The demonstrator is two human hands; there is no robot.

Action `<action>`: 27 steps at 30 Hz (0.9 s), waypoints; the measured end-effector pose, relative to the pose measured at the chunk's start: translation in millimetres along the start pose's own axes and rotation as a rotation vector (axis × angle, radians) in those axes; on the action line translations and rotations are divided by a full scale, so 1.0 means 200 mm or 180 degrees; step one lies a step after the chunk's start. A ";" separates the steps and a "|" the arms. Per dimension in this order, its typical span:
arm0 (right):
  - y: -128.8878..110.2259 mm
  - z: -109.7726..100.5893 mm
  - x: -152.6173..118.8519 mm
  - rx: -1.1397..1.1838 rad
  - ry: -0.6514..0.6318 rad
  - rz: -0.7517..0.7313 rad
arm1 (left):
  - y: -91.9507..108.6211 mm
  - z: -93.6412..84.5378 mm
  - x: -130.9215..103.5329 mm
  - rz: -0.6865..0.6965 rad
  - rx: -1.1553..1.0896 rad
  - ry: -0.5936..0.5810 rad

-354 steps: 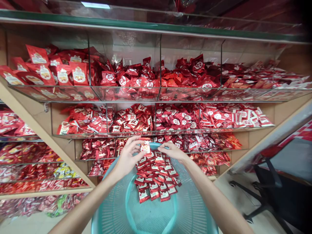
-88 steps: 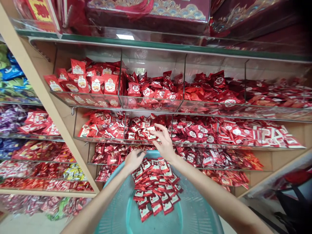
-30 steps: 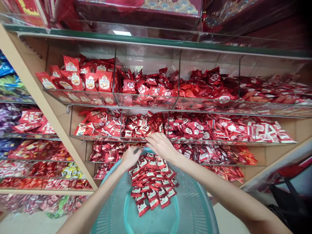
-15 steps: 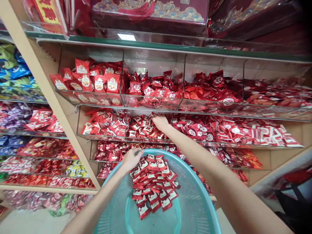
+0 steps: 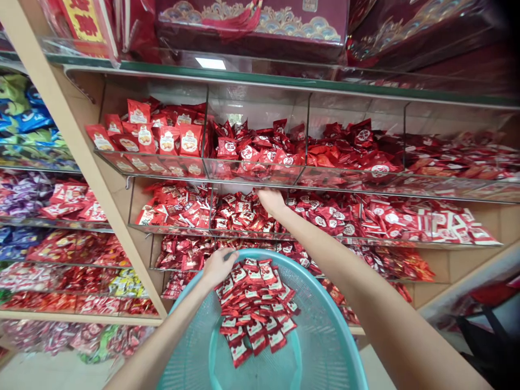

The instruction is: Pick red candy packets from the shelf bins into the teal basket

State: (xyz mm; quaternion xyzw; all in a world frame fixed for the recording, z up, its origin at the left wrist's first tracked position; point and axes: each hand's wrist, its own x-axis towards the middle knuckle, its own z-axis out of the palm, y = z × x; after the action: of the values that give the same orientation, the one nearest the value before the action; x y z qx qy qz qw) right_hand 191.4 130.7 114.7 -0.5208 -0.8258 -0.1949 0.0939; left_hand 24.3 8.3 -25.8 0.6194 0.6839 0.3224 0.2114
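Observation:
A turquoise plastic basket (image 5: 337, 325) with slotted walls is tilted towards me under the shelves. My left hand (image 5: 219, 268) is closed round its far rim, at the left. Inside lies a pile of small red-and-white wrapped sweets (image 5: 255, 309). My right hand (image 5: 271, 201) reaches into a clear shelf compartment, over the back right of similar red-and-cream wrapped sweets (image 5: 239, 214). The back of that hand faces me; its fingertips are hidden, so what they hold, if anything, does not show.
Clear dividers split the shelves into bins of red packets (image 5: 179, 138). A glass shelf edge (image 5: 260, 80) runs above, with purple boxes (image 5: 252, 27) on it. At the left, a wooden upright (image 5: 81, 146) separates more sweets. A dark bag (image 5: 487, 336) is at lower right.
My right hand has shifted slightly up and to the right, towards the back of the compartment. The left hand, the basket and its sweets look the same.

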 end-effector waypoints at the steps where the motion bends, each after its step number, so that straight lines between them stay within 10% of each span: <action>1: 0.00 -0.01 0.00 0.0059 0.0029 0.0067 | 0.00 0.00 0.00 0.0015 -0.0003 -0.0005; 10: -0.05 -0.01 -0.18 0.2377 0.0705 -0.0075 | 0.00 0.01 0.03 0.0024 0.0014 -0.0056; 17: -0.10 -0.08 -0.35 0.5113 -0.0161 0.0506 | 0.00 0.01 0.03 -0.0026 0.0040 -0.0081; 27: -0.07 -0.09 -0.45 0.5602 -0.0823 0.0907 | 0.01 0.02 0.07 0.0077 0.0176 -0.0101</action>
State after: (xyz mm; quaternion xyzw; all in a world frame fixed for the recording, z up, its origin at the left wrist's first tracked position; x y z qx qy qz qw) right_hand 217.2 42.7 95.0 -0.3758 -0.6081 0.5816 0.3883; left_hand 26.0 22.1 -26.2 0.6382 0.6816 0.2961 0.2012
